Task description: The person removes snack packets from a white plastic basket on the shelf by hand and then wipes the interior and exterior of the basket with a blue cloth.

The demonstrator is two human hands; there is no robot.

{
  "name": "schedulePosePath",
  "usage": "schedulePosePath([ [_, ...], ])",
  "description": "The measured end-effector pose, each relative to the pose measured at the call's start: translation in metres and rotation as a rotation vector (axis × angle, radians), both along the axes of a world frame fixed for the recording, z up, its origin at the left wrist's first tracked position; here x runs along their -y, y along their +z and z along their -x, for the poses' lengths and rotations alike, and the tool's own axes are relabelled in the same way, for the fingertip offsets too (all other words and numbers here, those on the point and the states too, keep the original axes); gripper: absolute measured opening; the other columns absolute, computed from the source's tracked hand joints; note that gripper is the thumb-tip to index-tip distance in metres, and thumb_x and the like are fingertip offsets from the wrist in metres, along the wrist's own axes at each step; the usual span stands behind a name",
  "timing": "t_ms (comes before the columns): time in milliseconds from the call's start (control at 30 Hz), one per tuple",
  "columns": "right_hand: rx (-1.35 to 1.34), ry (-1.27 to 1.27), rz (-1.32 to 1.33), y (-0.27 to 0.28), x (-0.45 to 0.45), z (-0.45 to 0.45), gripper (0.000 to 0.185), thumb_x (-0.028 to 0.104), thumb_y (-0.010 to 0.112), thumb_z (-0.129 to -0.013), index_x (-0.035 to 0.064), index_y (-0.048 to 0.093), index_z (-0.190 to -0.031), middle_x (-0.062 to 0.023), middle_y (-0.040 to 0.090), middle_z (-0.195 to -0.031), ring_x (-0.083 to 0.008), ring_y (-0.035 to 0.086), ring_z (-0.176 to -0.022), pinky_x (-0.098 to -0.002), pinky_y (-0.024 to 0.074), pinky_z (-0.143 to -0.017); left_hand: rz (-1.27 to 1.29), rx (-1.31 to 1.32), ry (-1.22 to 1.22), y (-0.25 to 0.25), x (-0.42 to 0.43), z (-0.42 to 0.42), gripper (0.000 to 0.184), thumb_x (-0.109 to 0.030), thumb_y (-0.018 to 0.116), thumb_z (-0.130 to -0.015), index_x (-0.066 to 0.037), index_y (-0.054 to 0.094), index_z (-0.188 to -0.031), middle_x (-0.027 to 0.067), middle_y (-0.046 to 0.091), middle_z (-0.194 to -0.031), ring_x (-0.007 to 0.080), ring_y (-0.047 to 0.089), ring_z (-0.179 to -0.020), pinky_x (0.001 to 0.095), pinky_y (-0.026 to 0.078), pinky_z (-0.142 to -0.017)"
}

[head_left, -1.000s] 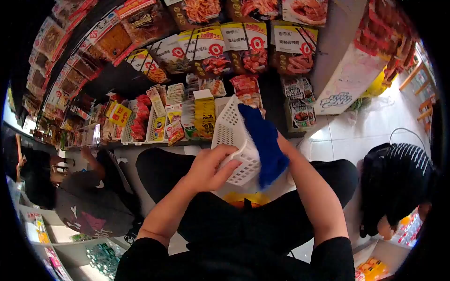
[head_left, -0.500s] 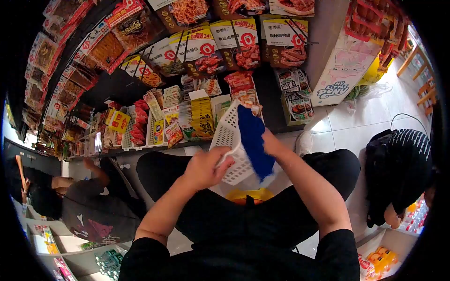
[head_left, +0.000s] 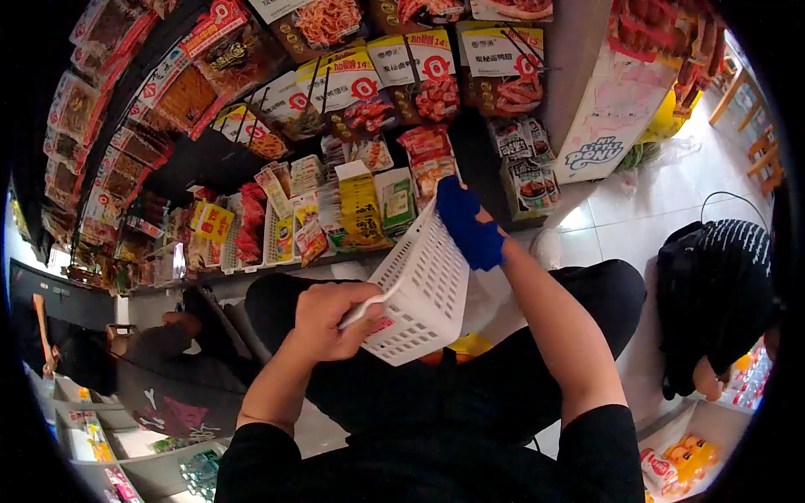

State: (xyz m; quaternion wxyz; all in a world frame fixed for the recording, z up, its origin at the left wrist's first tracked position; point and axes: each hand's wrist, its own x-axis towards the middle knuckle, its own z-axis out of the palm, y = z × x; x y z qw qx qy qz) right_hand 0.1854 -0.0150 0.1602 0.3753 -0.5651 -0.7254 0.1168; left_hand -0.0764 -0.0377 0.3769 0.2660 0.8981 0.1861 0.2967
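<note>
A white perforated plastic basket (head_left: 432, 289) is tilted over my lap. My left hand (head_left: 331, 318) is closed around its near rim, thumb along the top. At the far end, my right hand (head_left: 485, 217) presses a blue cloth (head_left: 466, 237) against the basket's upper edge. The cloth covers much of that hand, and its fingers are partly hidden. Below the basket, a yellow object (head_left: 468, 346) shows in part between my legs.
Ahead, a dark shelf holds yellow snack packets (head_left: 360, 208) and small white baskets, with hanging snack bags (head_left: 503, 71) above. One person (head_left: 172, 369) crouches at the left. Another person in black (head_left: 713, 293) is at the right. A white printed display stand (head_left: 604, 126) stands at front right.
The basket has turned and come nearer, showing more of its side. My left hand has moved left and down with the rim. The blue cloth has bunched up around my right hand at the far edge.
</note>
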Motion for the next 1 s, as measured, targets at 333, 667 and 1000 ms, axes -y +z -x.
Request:
schedulePosePath([
  [333, 0.097, -0.375, 0.309, 0.088, 0.016, 0.008, 0.045, 0.013, 0.057, -0.070, -0.0028, 0.052, -0.111, -0.0249, 0.055, -0.102, -0.0374, 0.054, -0.098, -0.0406, 0.0435, -0.085, 0.683, 0.678, 0.509, -0.028, -0.045, 0.017, 0.025, -0.022, 0.050, -0.091, 0.002, 0.057, -0.088, 0.0043, 0.061, -0.081, 0.0071, 0.058, -0.068, 0.0203, 0.045, -0.059],
  [667, -0.571, -0.666, -0.014, 0.051, 0.011, 0.024, 0.038, -0.005, 0.048, -0.070, 0.0016, 0.054, -0.107, -0.0154, 0.057, -0.100, -0.0278, 0.054, -0.092, -0.0377, 0.0426, -0.082, 0.932, 0.999, 0.554, -0.045, -0.058, -0.010, 0.023, -0.019, 0.047, -0.093, 0.002, 0.053, -0.097, 0.0086, 0.062, -0.084, 0.0139, 0.062, -0.069, 0.0266, 0.053, -0.060],
  [1000, -0.477, -0.390, -0.014, 0.082, 0.017, 0.042, 0.043, 0.005, 0.047, -0.077, -0.0014, 0.044, -0.119, -0.0215, 0.043, -0.119, -0.0361, 0.043, -0.107, -0.0401, 0.0356, -0.092, 1.100, 0.875, 0.377, -0.042, -0.042, -0.039, 0.027, -0.025, 0.042, -0.095, -0.002, 0.046, -0.108, 0.0094, 0.059, -0.095, 0.0173, 0.064, -0.078, 0.0313, 0.055, -0.068],
])
